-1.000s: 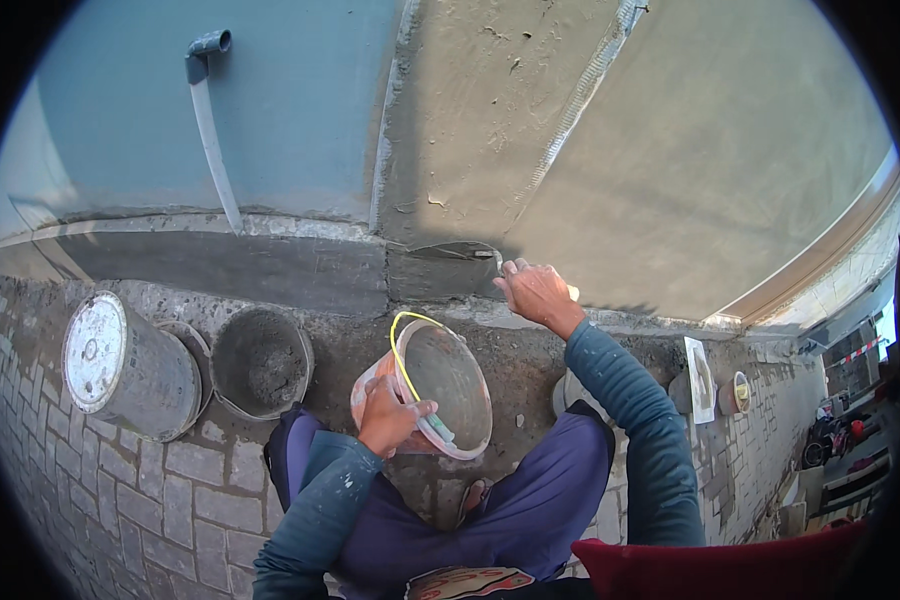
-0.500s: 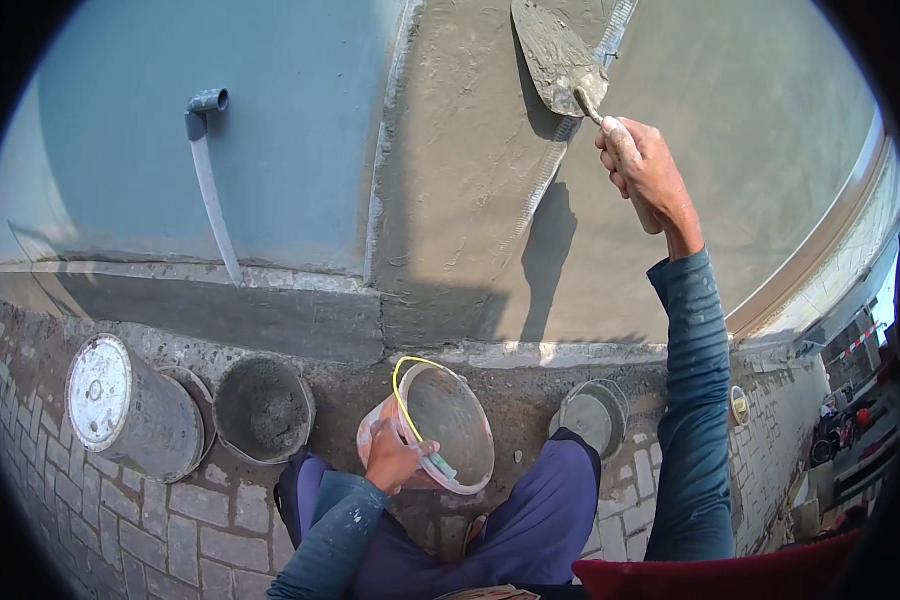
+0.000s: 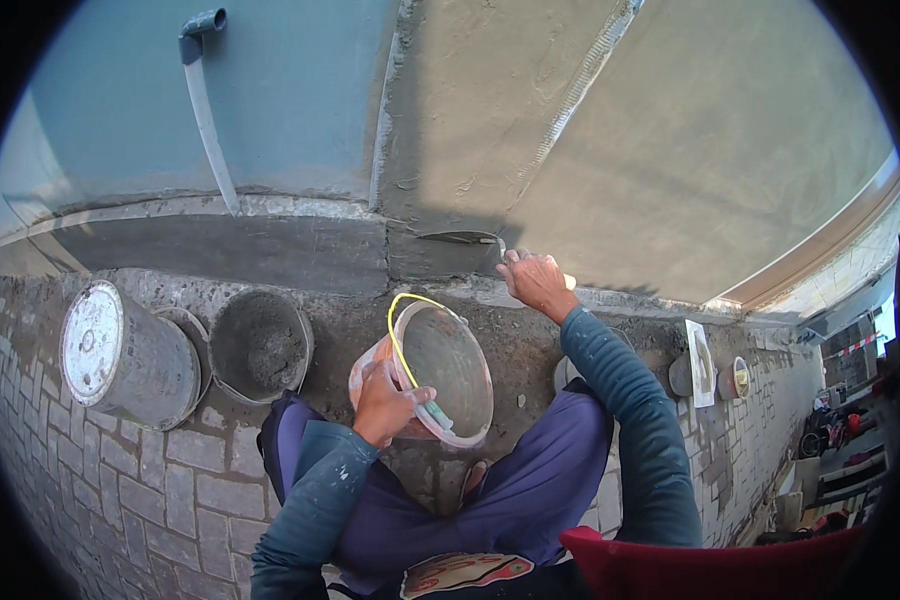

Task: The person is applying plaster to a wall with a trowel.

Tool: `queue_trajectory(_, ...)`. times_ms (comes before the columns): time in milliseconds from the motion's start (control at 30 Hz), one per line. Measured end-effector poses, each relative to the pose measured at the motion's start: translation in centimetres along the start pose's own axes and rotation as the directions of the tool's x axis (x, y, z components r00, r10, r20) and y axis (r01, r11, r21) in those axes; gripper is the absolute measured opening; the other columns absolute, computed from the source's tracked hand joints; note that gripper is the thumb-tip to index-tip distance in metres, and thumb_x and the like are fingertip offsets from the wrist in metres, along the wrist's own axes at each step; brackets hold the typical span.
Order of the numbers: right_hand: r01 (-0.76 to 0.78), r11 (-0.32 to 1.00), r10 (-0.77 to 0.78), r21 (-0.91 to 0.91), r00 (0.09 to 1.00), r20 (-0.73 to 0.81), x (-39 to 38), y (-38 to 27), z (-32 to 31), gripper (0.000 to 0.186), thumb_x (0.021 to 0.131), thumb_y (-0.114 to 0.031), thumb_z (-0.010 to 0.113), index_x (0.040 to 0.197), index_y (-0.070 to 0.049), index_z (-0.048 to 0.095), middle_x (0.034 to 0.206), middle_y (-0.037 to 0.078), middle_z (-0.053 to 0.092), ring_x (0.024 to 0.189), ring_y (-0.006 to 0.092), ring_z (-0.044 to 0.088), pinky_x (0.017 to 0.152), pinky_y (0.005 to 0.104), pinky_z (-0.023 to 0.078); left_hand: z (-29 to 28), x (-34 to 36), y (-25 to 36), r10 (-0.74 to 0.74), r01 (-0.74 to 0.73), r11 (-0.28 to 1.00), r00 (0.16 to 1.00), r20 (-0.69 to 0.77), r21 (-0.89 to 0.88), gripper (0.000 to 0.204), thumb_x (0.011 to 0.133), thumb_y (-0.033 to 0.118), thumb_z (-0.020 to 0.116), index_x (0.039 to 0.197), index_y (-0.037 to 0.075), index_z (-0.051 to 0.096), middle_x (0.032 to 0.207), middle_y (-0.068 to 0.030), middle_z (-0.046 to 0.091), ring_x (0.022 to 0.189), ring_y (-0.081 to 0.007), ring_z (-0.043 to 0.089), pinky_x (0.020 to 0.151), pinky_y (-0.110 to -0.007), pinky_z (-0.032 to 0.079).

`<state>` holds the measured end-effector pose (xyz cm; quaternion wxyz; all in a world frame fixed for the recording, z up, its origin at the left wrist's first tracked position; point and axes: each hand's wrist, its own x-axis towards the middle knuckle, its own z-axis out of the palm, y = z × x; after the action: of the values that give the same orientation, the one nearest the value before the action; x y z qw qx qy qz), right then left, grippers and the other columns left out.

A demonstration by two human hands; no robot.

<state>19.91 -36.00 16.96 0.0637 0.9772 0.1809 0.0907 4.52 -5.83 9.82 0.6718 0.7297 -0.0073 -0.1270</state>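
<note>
My left hand (image 3: pixel 385 402) grips the rim of an orange bucket (image 3: pixel 440 372) smeared inside with grey mortar; its yellow wire handle loops over the top. My right hand (image 3: pixel 536 282) is closed around the handle of a trowel (image 3: pixel 462 238), whose blade lies flat against the dark wet base of the wall. Above it rises a freshly plastered grey wall (image 3: pixel 490 130) next to a blue-grey painted section. My legs in purple trousers show below the bucket.
A black bucket (image 3: pixel 260 344) with mortar and a grey metal drum (image 3: pixel 120 355) stand to the left on the brick paving. A grey pipe (image 3: pixel 202 95) runs down the blue wall. A float and small items (image 3: pixel 705 365) lie at the right.
My right hand has come down with the trowel from high on the plastered wall to the wall's base. The left hand keeps its hold on the orange bucket.
</note>
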Motion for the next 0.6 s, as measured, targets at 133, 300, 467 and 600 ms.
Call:
queue_trajectory(133, -0.042, 0.997, 0.060, 0.062, 0.946, -0.320, 1.8, 1.9, -7.8, 0.032, 0.098, -0.034, 0.059, 0.097, -0.003, 0.067, 0.088, 0.018, 0.070, 0.075, 0.0391, 0.069, 0.065, 0.0486, 0.053, -1.0, -0.9, 1.3, -0.047, 0.047, 0.998, 0.999, 0.000, -0.047, 0.058, 0.073, -0.005, 0.080, 0.126, -0.005, 0.055, 0.122, -0.0153, 0.060, 0.110, -0.0223, 0.061, 0.093, -0.036, 0.053)
queue_trajectory(300, -0.150, 0.935, 0.316, 0.323, 0.764, -0.562, 1.7, 4.8, -22.7, 0.032, 0.100, -0.031, 0.061, 0.099, -0.001, 0.068, 0.079, 0.019, 0.066, 0.065, 0.0331, 0.059, 0.062, 0.0399, 0.046, -0.9, -0.7, -1.2, -0.074, 0.073, 0.997, 0.996, -0.057, -0.011, 0.046, 0.074, 0.006, 0.086, 0.109, -0.009, 0.061, 0.118, -0.0177, 0.054, 0.103, -0.0256, 0.062, 0.089, -0.038, 0.054)
queue_trajectory(467, -0.016, 0.804, 0.184, 0.594, 0.957, -0.223, 0.1, 2.7, -18.3, 0.032, 0.102, -0.029, 0.058, 0.103, 0.003, 0.062, 0.078, 0.022, 0.062, 0.061, 0.0349, 0.051, 0.060, 0.0417, 0.043, -0.8, -0.3, 1.1, -0.230, 0.234, 0.971, 0.971, 0.071, -0.054, 0.045, 0.075, 0.011, 0.086, 0.102, -0.006, 0.054, 0.117, -0.0192, 0.052, 0.103, -0.0273, 0.060, 0.092, -0.039, 0.051)
queue_trajectory(600, 0.043, 0.958, -0.050, 0.284, 0.999, 0.018, 0.8, -1.7, -8.2, 0.031, 0.102, -0.028, 0.056, 0.099, 0.003, 0.057, 0.078, 0.025, 0.065, 0.073, 0.0467, 0.063, 0.067, 0.0548, 0.048, -0.4, 0.1, -0.1, -0.140, 0.140, 0.990, 0.989, 0.035, 0.014, 0.053, 0.074, 0.018, 0.087, 0.107, -0.006, 0.054, 0.119, -0.0238, 0.053, 0.112, -0.0326, 0.057, 0.101, -0.041, 0.044)
